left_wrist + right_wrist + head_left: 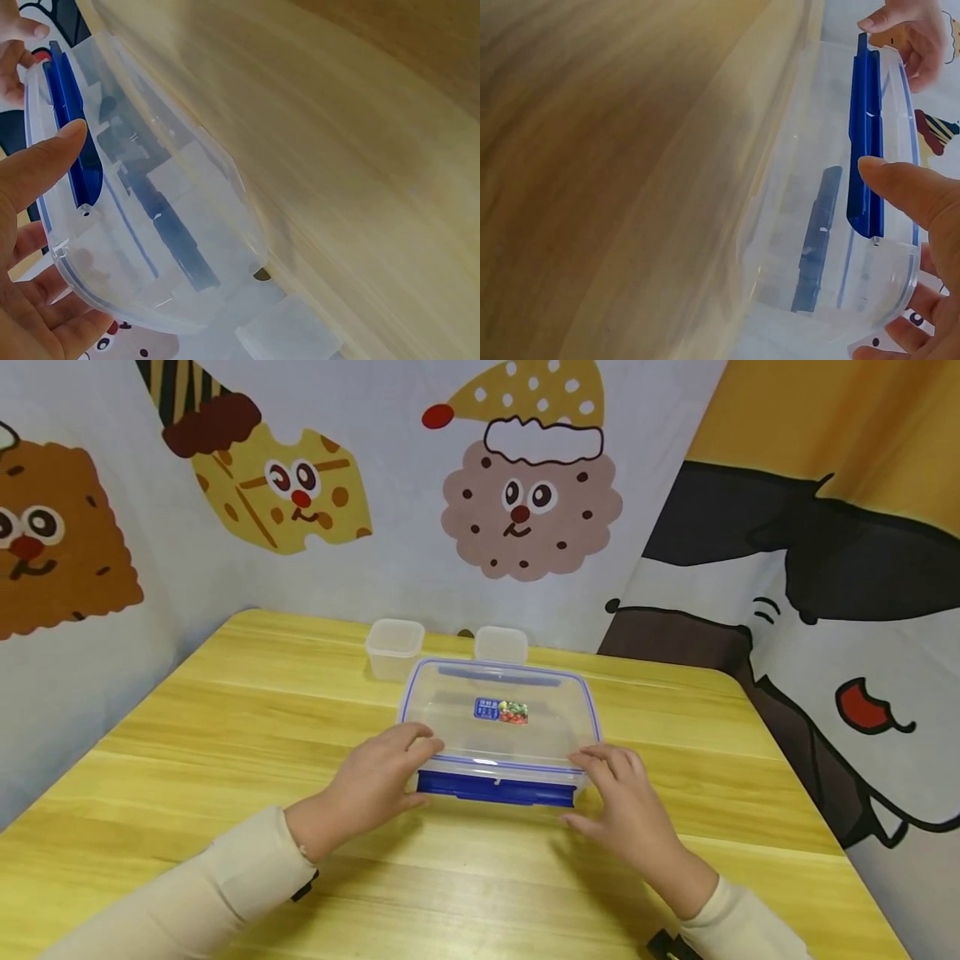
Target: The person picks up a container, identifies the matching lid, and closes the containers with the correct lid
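A clear rectangular food storage box [450, 727] with a blue seal line stands on the table, its lid on and a small printed label [501, 710] on top. Along its near side runs a blue latch [495, 787]. My left hand [367, 785] grips the near left corner, fingers over the lid edge and thumb [52, 161] on the latch. At the near right corner my right hand [633, 814] holds the box likewise, its thumb [904, 187] against the latch. A second blue latch shows through the clear walls in both wrist views.
Behind the box, two small translucent lidded containers stand, one [395, 647] at the left and one [501, 645] nearer the middle. The wooden table [187, 735] has rounded far corners. A cartoon-printed cloth [405, 560] hangs behind and beside it.
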A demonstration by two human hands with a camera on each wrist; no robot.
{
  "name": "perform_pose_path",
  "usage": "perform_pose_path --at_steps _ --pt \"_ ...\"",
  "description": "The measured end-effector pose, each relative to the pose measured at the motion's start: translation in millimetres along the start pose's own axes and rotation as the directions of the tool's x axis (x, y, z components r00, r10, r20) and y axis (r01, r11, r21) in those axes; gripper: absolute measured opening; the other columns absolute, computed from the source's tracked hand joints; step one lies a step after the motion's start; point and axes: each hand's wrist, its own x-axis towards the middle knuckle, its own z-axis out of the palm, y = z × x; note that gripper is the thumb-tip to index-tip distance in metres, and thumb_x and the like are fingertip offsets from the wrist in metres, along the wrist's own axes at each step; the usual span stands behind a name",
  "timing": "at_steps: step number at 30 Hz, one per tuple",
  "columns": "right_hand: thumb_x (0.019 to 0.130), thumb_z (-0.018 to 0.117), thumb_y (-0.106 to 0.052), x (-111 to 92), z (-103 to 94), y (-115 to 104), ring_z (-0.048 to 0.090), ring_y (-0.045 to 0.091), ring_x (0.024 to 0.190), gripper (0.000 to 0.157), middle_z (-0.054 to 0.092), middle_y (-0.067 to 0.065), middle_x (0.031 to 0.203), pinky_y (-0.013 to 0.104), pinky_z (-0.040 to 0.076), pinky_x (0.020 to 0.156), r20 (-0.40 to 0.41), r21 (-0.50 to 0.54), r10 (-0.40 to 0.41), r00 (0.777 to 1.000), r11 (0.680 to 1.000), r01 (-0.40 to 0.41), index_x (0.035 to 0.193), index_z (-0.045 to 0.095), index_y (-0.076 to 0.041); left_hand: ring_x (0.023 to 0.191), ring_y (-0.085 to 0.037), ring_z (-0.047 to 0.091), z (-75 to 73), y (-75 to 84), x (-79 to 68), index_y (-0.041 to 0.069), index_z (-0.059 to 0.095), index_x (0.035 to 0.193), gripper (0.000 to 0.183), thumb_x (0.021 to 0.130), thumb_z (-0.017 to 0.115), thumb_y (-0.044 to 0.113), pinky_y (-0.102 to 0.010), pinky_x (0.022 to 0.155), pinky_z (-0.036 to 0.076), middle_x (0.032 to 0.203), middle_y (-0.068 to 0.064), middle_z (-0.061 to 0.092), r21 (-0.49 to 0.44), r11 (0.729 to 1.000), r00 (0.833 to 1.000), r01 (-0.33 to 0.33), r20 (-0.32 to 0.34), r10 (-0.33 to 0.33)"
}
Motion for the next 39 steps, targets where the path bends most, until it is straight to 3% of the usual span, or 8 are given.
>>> perform_pose_path --at_steps 13,30,39 --pt "0.054 0.096 -0.021 0.8 2.6 -2.1 0.048 0.036 0.109 0.071 0.056 0.015 0.119 0.048 0.053 0.081 -0.071 -0.081 -0.040 0.997 0.996 0.034 0.114 0.061 -0.004 0.098 -0.026 0.061 2.0 2.5 2.9 0.010 0.060 0.116 0.065 0.061 0.093 0.022 -0.035 0.073 0.057 0.111 -0.010 0.060 0.037 0.999 0.999 -0.009 -0.033 0.010" --pt "0.058 0.094 -0.020 0.4 1.4 -1.5 0.049 0.034 0.107 0.066 0.057 0.013 0.117 0.047 0.052 0.082 -0.070 -0.053 -0.029 0.997 0.998 0.025 0.114 0.063 -0.004 0.097 -0.022 0.061 -5.6 2.3 6.0 0.007 0.063 0.118 0.059 0.067 0.089 0.023 -0.033 0.074 0.056 0.113 -0.008 0.060 -0.031 0.998 0.997 0.049 0.067 -0.047" --pt "0.060 0.093 -0.024 0.0 1.3 -2.0 0.050 0.033 0.107 0.063 0.058 0.012 0.116 0.048 0.052 0.082 -0.065 -0.043 -0.033 0.997 0.999 0.030 0.113 0.064 -0.005 0.098 -0.022 0.061 -6.4 2.5 3.4 0.006 0.064 0.118 0.062 0.066 0.089 0.029 -0.034 0.075 0.056 0.113 -0.008 0.061 -0.045 0.997 0.996 0.056 0.067 -0.053"
